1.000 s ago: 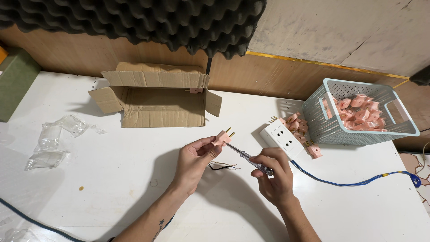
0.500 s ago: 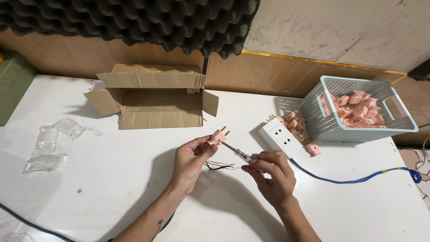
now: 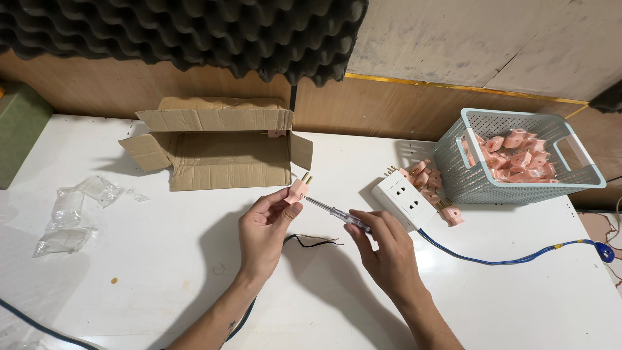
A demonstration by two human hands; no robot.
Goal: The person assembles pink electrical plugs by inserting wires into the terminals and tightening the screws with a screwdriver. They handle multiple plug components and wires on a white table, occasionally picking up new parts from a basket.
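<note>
From the head view, the left hand [image 3: 264,228] pinches a small pink plug [image 3: 297,190] between thumb and fingertips, its brass prongs tilted up and away so its side faces the tool. The right hand [image 3: 383,247] is closed around a slim screwdriver [image 3: 337,212], whose tip meets the plug's side, both raised just above the white bench [image 3: 168,259]. A thin black wire [image 3: 311,241] lies on the bench beneath the hands. Near the right hand sits a white socket block [image 3: 407,198] with a blue cable [image 3: 505,259], more pink plugs [image 3: 433,188] piled beside it and in the pale basket [image 3: 518,185]. An open cardboard box [image 3: 220,146] lies behind, crumpled plastic wrap [image 3: 71,214] well off left.
</note>
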